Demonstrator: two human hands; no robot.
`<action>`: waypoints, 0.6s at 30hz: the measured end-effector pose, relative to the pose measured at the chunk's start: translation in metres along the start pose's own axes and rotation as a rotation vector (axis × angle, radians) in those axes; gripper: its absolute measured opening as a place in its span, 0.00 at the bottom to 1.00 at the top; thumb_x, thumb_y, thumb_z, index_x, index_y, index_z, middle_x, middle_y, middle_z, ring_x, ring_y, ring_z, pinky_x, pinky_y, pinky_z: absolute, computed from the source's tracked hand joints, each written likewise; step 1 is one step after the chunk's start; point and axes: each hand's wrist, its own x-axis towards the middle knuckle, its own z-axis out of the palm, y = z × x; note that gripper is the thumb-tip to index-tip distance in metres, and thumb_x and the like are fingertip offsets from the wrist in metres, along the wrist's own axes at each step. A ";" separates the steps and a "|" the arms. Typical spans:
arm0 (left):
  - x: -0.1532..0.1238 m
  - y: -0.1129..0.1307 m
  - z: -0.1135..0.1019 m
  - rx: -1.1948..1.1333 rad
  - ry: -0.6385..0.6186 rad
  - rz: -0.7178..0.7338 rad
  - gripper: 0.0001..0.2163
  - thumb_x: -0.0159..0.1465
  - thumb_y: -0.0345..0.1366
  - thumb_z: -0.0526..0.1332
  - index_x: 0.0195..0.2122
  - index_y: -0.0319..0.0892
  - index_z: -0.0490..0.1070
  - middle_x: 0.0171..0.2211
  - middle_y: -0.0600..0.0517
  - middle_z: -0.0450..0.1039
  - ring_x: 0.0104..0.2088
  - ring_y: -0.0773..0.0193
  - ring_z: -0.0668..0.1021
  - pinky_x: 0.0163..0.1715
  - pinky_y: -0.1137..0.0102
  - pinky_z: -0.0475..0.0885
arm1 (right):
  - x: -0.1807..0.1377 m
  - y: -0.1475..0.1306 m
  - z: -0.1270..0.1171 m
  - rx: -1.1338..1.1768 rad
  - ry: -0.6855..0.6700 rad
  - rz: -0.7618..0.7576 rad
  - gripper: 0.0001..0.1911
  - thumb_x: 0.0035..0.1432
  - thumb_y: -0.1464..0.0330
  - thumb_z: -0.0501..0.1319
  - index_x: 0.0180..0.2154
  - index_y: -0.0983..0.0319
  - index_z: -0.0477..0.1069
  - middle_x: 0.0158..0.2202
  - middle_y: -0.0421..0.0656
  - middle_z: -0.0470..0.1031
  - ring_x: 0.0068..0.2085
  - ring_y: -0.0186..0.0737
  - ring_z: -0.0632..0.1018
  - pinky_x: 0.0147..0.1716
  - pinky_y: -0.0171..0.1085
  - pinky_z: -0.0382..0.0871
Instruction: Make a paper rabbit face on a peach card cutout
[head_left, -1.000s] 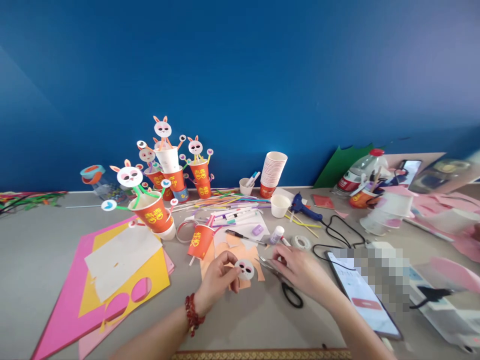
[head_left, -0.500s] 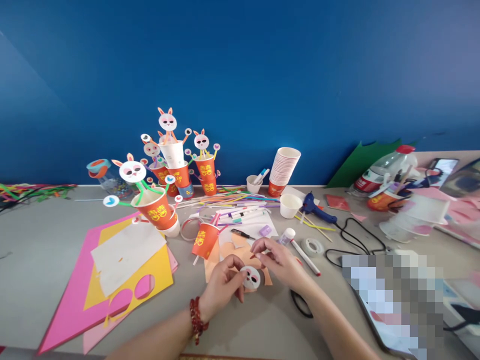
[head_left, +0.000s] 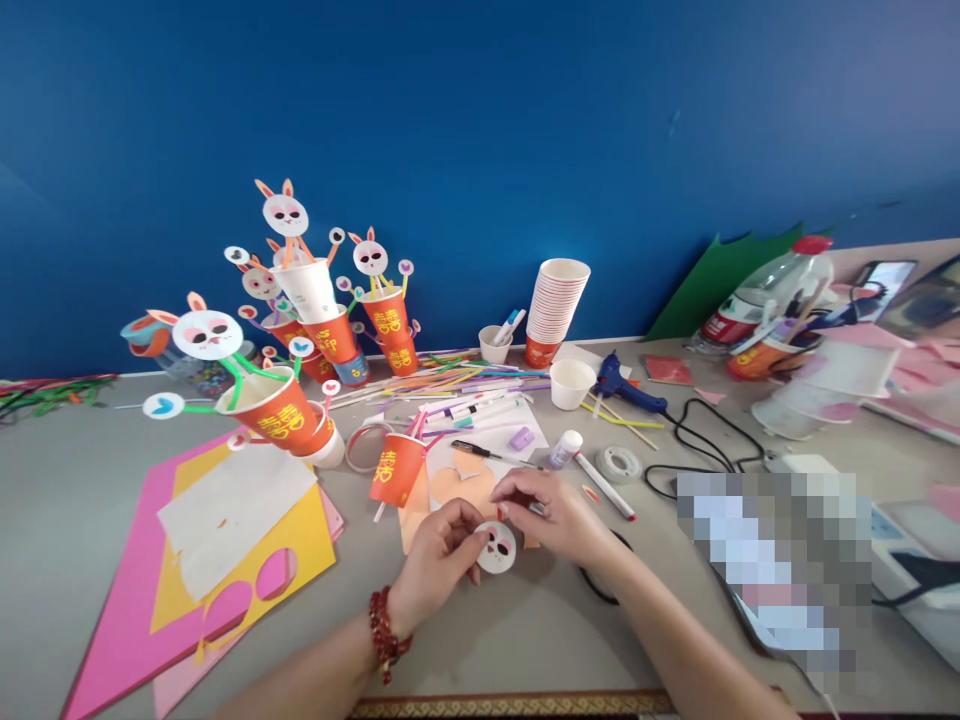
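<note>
My left hand point(head_left: 444, 550), with a red bead bracelet at the wrist, is closed on a round white paper rabbit face point(head_left: 496, 548) with dark eyes and pink shading. My right hand point(head_left: 544, 510) is pinched just above the disc's upper edge. A small reddish bit shows at its fingertips, too small to name. Under and behind the hands lies cut peach paper point(head_left: 457, 488). A red paper cup point(head_left: 397, 470) with pink straws tilts left of them. One small orange-and-red paper ear point(head_left: 591, 493) lies to the right of my right hand.
Rabbit-topped cups point(head_left: 274, 405) stand at the left, behind coloured paper sheets point(head_left: 315, 530). Farther back are a cup stack point(head_left: 556, 305) and a blue glue gun point(head_left: 619, 385). Right of my hands lie a marker point(head_left: 607, 488), a tape roll point(head_left: 619, 463) and a black cable point(head_left: 697, 450).
The view has shifted a little. My right fingertips have come closer to the top of the rabbit face, and the small ear on the table is now uncovered. My left hand keeps its hold.
</note>
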 end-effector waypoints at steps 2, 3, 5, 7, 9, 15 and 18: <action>0.000 0.000 0.000 -0.014 0.001 0.002 0.18 0.58 0.50 0.65 0.32 0.40 0.64 0.25 0.54 0.71 0.20 0.72 0.71 0.18 0.78 0.69 | 0.000 0.000 0.000 0.000 -0.003 -0.001 0.07 0.58 0.75 0.58 0.35 0.61 0.73 0.33 0.41 0.77 0.34 0.38 0.76 0.34 0.34 0.67; 0.000 0.000 0.000 -0.018 0.001 0.003 0.18 0.58 0.50 0.65 0.32 0.40 0.65 0.25 0.54 0.71 0.20 0.72 0.71 0.18 0.78 0.69 | 0.000 0.000 0.001 -0.002 -0.002 -0.001 0.07 0.58 0.74 0.58 0.35 0.61 0.73 0.33 0.41 0.77 0.34 0.38 0.76 0.34 0.34 0.67; 0.001 -0.001 0.000 -0.020 0.003 0.006 0.17 0.58 0.49 0.66 0.32 0.40 0.65 0.25 0.54 0.71 0.20 0.72 0.71 0.17 0.78 0.68 | 0.000 0.000 0.002 -0.003 -0.001 -0.002 0.06 0.58 0.74 0.57 0.36 0.61 0.73 0.33 0.42 0.77 0.34 0.38 0.76 0.33 0.34 0.67; 0.001 -0.001 0.000 -0.025 0.009 0.010 0.17 0.58 0.49 0.66 0.32 0.40 0.65 0.25 0.54 0.71 0.20 0.72 0.71 0.17 0.77 0.68 | 0.000 0.000 0.003 -0.006 0.004 -0.007 0.07 0.58 0.74 0.57 0.36 0.61 0.73 0.33 0.42 0.77 0.34 0.38 0.76 0.33 0.34 0.67; 0.001 0.000 0.000 -0.031 0.015 0.009 0.17 0.58 0.48 0.66 0.31 0.40 0.65 0.25 0.54 0.71 0.20 0.71 0.72 0.18 0.77 0.69 | -0.001 0.001 0.004 -0.013 0.009 -0.013 0.07 0.58 0.75 0.58 0.36 0.61 0.73 0.33 0.42 0.77 0.34 0.38 0.76 0.33 0.34 0.67; 0.001 0.005 0.002 -0.039 0.032 0.000 0.18 0.56 0.50 0.67 0.30 0.40 0.65 0.24 0.54 0.72 0.19 0.72 0.72 0.17 0.77 0.68 | -0.002 0.002 0.005 -0.004 0.025 -0.010 0.08 0.58 0.75 0.58 0.37 0.60 0.73 0.34 0.42 0.78 0.34 0.38 0.77 0.34 0.34 0.68; 0.001 0.005 0.002 -0.039 0.042 -0.002 0.18 0.56 0.50 0.67 0.30 0.40 0.65 0.24 0.54 0.72 0.18 0.71 0.72 0.17 0.77 0.68 | -0.002 0.001 0.004 -0.007 0.020 -0.015 0.08 0.58 0.75 0.58 0.37 0.60 0.73 0.34 0.42 0.77 0.34 0.38 0.77 0.34 0.34 0.67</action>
